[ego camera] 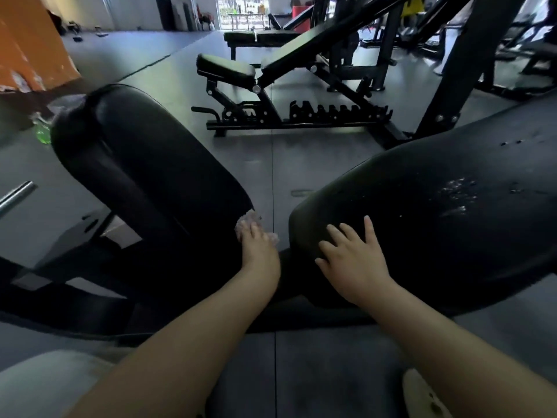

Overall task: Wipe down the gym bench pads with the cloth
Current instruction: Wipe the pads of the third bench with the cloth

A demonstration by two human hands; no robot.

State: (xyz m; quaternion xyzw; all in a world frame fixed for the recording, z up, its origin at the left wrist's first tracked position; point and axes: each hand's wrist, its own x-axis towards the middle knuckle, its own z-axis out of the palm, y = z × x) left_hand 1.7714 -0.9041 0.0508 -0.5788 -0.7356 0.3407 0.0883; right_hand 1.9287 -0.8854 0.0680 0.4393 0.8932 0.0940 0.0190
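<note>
while left hand (259, 248) grips pale nubby cloth (247, 222) against black left pad (150, 152), right hand (354, 254) flat, fingers spread, on right pad (437, 206).

Under your right hand (355, 260) the wide black bench pad (437, 224) looks like smooth vinyl with a soft sheen, speckled with bright wet droplets (458, 191) farther along. The long black rounded pad (144, 158) on your left has the same glossy, leather-like skin, creased at its far end. Your left hand (259, 251) presses a pale, nubbly pink cloth (248, 221), fuzzy in texture. The grey floor (271, 164) looks matt and rubbery. A bare metal bar (15, 196) shines like polished steel.
</note>
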